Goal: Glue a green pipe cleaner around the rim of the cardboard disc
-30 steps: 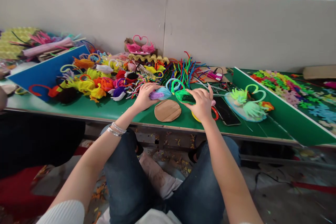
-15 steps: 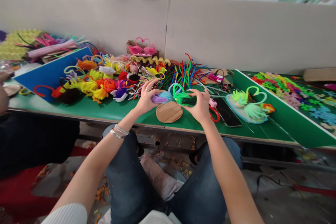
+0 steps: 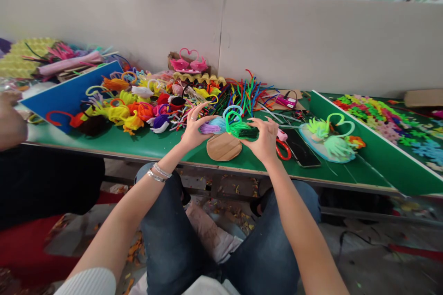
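At frame centre, the left hand [image 3: 194, 130] pinches the purple swan [image 3: 212, 126] in a closed grip. The right hand [image 3: 265, 140] grips the green swan [image 3: 238, 128]. Both swans meet between the hands, just above the cardboard disc [image 3: 224, 147] on the counter [image 3: 145, 144].

Count of items on green table, head view.
Hands at centre: 2. Held pipe-cleaner swans: 2, one purple-blue [image 3: 212, 125], one green [image 3: 240, 129]. Cardboard disc [image 3: 224, 146]: 1. Phone [image 3: 303, 146]: 1. Pink swans on box [image 3: 188, 63]: 2. Loose pile: too many to count.
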`<state>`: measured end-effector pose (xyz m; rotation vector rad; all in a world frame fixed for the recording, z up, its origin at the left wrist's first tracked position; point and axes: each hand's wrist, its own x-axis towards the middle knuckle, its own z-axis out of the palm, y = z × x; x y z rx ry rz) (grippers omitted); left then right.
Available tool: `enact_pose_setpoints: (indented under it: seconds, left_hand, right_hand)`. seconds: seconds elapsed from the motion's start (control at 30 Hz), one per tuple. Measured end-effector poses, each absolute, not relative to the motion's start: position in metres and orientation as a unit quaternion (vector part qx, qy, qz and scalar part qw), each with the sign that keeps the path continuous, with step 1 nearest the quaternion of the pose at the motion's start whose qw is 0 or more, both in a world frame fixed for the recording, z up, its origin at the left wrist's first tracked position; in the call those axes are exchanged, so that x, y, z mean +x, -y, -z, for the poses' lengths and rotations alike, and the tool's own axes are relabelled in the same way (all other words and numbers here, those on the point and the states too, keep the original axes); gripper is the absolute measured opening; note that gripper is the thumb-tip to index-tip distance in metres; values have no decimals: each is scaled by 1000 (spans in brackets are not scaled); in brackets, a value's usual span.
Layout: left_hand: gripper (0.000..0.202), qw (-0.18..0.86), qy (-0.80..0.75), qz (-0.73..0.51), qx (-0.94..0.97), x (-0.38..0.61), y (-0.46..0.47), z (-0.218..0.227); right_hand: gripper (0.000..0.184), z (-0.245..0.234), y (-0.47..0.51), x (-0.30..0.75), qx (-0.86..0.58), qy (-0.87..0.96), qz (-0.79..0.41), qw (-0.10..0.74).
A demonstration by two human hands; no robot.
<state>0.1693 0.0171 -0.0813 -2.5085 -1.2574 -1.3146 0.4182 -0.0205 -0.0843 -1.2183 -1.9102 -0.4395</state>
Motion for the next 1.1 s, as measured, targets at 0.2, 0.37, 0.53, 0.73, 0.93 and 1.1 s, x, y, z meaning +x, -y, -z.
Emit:
enact_pose_setpoints:
  seconds: [0.2,0.37,0.53,0.73,0.93,1.1]
  left_hand:
    - [41,13,417,432,-799,172,-14,81]
    - [42,15,414,442,-796,171,-13,82]
    - [46,12,402,452,-796,169,-13,82]
    - [46,5,404,453,-795,168,-12,83]
    - [42,-5,391,454,-801,168,-16,86]
    - [46,11,379,438,-815,166,-13,84]
  right_hand:
    - [47,85,20,419,-487,757,185,394]
    - [52,84,19,420,-473,756,197,407]
    - [56,85,18,422,-494,750,186,398]
    - [59,87,17,423,-492,750,191,398]
    - [59,86,17,422,-494,750,190,397]
    - [64,84,19,418,-487,755,203,391]
